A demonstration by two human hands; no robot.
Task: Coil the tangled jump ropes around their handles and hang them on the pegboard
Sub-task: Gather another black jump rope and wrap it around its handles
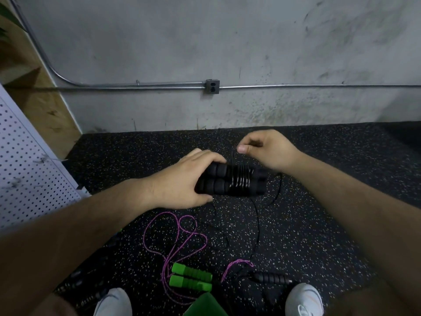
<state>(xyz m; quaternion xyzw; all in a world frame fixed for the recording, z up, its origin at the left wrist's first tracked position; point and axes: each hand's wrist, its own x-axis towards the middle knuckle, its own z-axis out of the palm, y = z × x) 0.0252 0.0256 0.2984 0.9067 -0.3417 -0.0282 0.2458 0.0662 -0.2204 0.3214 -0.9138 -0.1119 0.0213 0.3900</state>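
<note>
Head view: black rope (242, 179) around handles (217, 171)

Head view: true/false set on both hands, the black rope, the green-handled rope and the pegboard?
1. Left hand grips the pair of black foam handles. True.
2. Right hand is open and empty. False: it pinches the thin black cord above the handles.
3. Black cord is fully wound. False: loose cord trails on the speckled black rubber floor.
4. Green foam handles lie beside pink rope. True.
5. A rope hangs on the white perforated pegboard. False: none shows there.
</note>
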